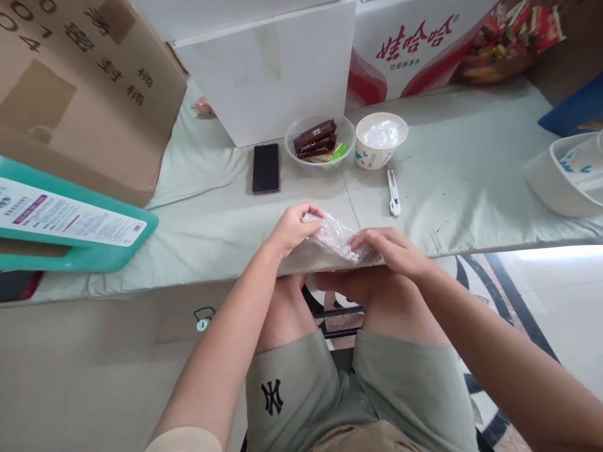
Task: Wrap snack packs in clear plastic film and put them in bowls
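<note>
A crumpled clear plastic bag (335,237) lies at the near edge of the pale green table (471,188). My left hand (294,226) pinches its left end with closed fingers. On the bag's right end rests my right hand (389,250), fingers pressing down and gripping it. Both forearms reach in from below over my knees.
Behind the bag stand a clear bowl (320,141) of brown snack packets, a white paper cup (380,139), a black phone (266,167) and a small white cutter (392,192). A white box (268,69), cardboard boxes (80,88) and a white tub (565,172) ring the table.
</note>
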A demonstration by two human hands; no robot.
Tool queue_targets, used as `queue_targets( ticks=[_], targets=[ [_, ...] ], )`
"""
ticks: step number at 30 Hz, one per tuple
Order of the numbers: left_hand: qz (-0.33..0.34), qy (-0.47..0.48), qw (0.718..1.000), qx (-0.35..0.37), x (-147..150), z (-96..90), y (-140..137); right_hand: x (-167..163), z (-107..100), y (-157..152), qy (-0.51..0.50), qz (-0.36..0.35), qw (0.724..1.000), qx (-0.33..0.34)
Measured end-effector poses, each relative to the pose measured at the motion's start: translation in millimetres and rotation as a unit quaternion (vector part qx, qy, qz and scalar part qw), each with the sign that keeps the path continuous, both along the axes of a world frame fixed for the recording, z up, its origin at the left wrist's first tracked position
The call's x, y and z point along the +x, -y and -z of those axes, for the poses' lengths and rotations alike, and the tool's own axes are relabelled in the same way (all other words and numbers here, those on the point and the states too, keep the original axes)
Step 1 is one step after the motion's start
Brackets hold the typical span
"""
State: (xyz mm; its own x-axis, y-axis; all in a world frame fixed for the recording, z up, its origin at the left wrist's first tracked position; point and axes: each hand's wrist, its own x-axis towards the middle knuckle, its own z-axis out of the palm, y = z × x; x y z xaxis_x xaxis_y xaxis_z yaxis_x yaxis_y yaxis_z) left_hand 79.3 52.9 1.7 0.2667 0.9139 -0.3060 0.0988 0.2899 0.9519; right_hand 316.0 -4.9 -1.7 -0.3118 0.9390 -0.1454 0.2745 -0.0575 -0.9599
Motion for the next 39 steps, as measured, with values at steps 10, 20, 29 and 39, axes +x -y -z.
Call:
queue_targets(
  ticks=[10,20,29,39],
  targets=[
    [0.108,-0.176,0.955,0.212,15,-28.5,5,-13,-18,11,0.016,-0.02,0.996,-0.083],
    [0.167,-0.15,0.96,0.169,44,-32.8,39,-12,-15,16,-0.059,0.06,0.997,0.001],
    [0.114,-0.005,0.99,0.079,52,-18.6,16,10,-9,4,0.052,0.108,0.989,0.091],
    [-0.023,-0.285,0.927,0.24,24,24.2,7,48,-80,-184,0.491,0.157,0.813,0.269]
  ],
)
